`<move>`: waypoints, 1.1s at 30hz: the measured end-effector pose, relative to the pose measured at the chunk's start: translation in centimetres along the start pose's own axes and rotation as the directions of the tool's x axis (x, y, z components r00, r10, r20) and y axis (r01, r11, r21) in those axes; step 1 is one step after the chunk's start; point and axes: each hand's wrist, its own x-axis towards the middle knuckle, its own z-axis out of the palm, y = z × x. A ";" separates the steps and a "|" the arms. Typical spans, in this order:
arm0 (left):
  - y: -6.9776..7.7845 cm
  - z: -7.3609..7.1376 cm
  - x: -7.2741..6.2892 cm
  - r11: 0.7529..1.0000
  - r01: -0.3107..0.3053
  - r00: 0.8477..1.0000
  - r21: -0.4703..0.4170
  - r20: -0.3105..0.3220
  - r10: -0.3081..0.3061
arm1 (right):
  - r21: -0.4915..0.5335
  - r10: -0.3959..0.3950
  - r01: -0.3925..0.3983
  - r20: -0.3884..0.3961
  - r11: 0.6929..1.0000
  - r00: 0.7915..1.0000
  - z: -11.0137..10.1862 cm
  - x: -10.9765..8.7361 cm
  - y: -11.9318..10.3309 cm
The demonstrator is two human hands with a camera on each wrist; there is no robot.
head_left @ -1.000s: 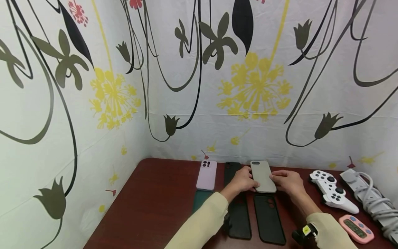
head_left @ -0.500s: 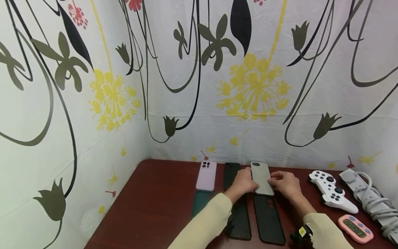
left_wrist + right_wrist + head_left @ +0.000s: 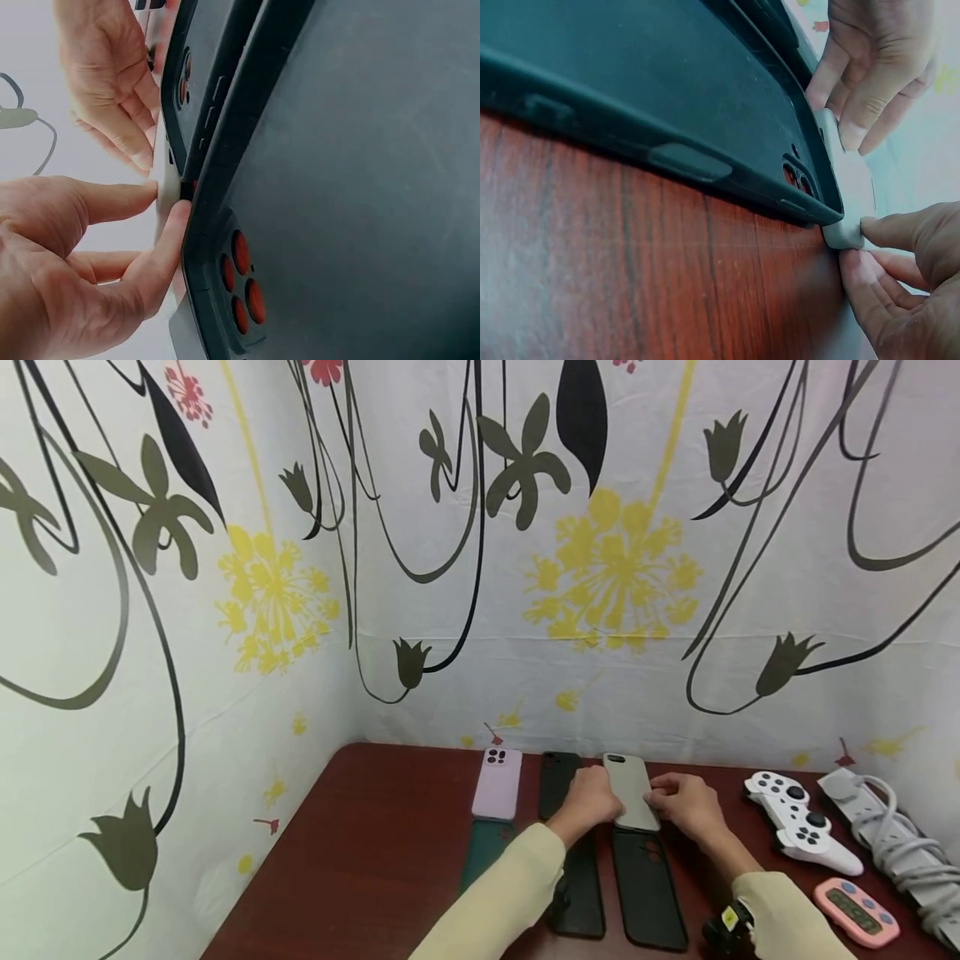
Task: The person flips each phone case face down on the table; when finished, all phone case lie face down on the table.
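Note:
A pale grey phone case [image 3: 633, 797] lies back side up near the table's far edge, its near end meeting a black phone case [image 3: 649, 889]. My left hand [image 3: 591, 797] pinches the pale case by its left edge, with thumb and fingers at the near corner in the left wrist view. On the opposite edge, my right hand [image 3: 686, 803] grips it between thumb and fingertips; the right wrist view shows that right hand [image 3: 919, 270] at the case's corner. Another black case [image 3: 581, 893] lies to the left, partly hidden by my left arm.
Left of my hands are a lilac phone case [image 3: 497, 785], a dark case [image 3: 557, 781] and a green case [image 3: 483, 852] partly covered by my sleeve. To the right sit a white game controller [image 3: 802, 822], a pink timer [image 3: 857, 912] and a power strip [image 3: 892, 843] wrapped in its cord.
The pale case has shifted slightly toward me, up to the black case's far end. Both hands have kept hold of it, and the left has turned a little.

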 end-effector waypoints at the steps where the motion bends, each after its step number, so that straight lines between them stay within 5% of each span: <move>1: 0.1 -0.1 -0.1 1.000 0.006 1.000 0.010 -0.006 -0.006 | -0.003 -0.009 0.009 0.000 1.000 1.000 0.0 0.0 -0.1; 7: 2.3 -4.2 -3.7 0.997 0.062 0.998 -0.043 -0.004 -0.062 | -0.020 -0.033 0.033 0.008 0.999 0.999 0.2 0.2 0.0; 13: 1.4 -2.8 -3.0 0.998 0.042 0.999 -0.053 -0.031 -0.044 | -0.016 -0.034 0.034 0.016 0.999 0.999 0.2 0.2 0.1; 18: 3.0 -5.8 -5.8 0.995 0.039 0.999 -0.088 0.008 -0.039 | -0.030 -0.033 0.033 0.016 0.999 0.999 0.3 0.0 0.0; 25: 1.1 -2.2 -2.5 0.999 0.000 1.000 -0.045 -0.026 -0.002 | -0.058 -0.027 0.029 0.031 0.998 0.999 0.1 -0.2 -0.2; 28: 0.9 -2.7 -2.8 0.998 -0.020 0.999 -0.067 -0.040 0.017 | -0.062 -0.020 0.023 0.039 0.998 0.999 -0.1 -0.7 -0.4; 33: 2.1 -6.8 -7.3 0.985 -0.063 0.998 -0.159 -0.016 0.061 | -0.059 0.007 -0.005 0.040 0.998 0.999 -0.7 -2.5 -0.5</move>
